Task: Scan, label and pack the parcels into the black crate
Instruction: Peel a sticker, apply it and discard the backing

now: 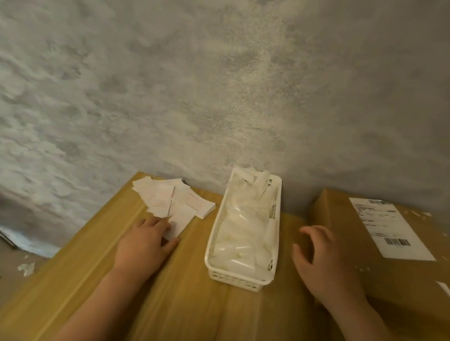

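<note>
Cardboard forms the work surface (184, 309), and both bare forearms reach over it. The left hand (147, 241) lies palm down, fingers straight and close together, fingertips touching the nearest slip of a loose pile of white labels (174, 201) that spreads beyond them. The right hand (323, 266) hovers with fingers spread and loosely curled, holding nothing. Between the two hands sits a white basket (212, 243) of clear packets (244, 231). Right of the right fingers lies a labelled cardboard parcel (406, 271). A grey wall (203, 66) stands behind.
</note>
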Tool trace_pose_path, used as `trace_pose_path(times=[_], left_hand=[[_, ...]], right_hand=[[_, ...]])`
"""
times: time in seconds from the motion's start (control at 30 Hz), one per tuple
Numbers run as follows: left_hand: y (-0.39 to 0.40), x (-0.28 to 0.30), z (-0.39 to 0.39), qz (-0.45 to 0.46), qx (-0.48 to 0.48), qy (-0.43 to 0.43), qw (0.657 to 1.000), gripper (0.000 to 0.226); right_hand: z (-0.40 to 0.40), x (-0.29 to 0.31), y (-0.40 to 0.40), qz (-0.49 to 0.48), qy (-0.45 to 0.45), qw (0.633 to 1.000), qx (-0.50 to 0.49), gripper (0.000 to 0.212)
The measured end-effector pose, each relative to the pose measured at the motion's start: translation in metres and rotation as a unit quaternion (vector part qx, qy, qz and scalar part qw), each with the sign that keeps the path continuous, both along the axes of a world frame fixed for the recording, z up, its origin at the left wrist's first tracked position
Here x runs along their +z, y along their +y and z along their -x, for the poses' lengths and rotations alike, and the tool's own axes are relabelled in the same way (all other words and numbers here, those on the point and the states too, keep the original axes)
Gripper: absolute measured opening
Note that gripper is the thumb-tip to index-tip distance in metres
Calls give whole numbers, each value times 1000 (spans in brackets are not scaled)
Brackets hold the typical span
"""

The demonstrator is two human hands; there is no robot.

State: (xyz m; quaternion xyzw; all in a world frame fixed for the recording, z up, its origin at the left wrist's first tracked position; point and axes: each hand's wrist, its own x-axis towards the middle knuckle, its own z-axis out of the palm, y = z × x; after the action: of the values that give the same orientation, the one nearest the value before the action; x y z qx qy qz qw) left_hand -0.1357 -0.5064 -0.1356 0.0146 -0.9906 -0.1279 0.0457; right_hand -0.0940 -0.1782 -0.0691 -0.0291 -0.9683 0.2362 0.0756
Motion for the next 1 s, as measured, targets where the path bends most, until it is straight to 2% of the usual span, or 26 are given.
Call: trace_pose_path(times=[0.17,0.33,0.47,0.6,0.73,0.8,0.9,1.0], left_hand=[[-7,-8,2,35,-38,58,997,29],[-13,-9,2,42,-28,101,994,16],[-8,8,-3,-15,24,140,990,15],[7,39,-13,-122,29,193,973,5],[42,72,-27,-187,-77,266,943,5],[68,82,-35,-203,-148,277,927,9],[107,86,-47,-187,-230,303,906,12],[138,82,-59,-151,-291,310,893,18]], right_hand=[[0,-2,-3,-11,24,999,-19,35],[-1,-3,-3,15,28,999,-20,33],[-3,1,1,74,58,996,-9,27],[-10,9,4,154,72,985,-4,22],[-25,25,5,268,48,962,13,15],[-35,37,3,353,9,935,29,27],[-48,49,7,422,-45,904,48,48],[-62,51,21,479,-43,876,33,39]])
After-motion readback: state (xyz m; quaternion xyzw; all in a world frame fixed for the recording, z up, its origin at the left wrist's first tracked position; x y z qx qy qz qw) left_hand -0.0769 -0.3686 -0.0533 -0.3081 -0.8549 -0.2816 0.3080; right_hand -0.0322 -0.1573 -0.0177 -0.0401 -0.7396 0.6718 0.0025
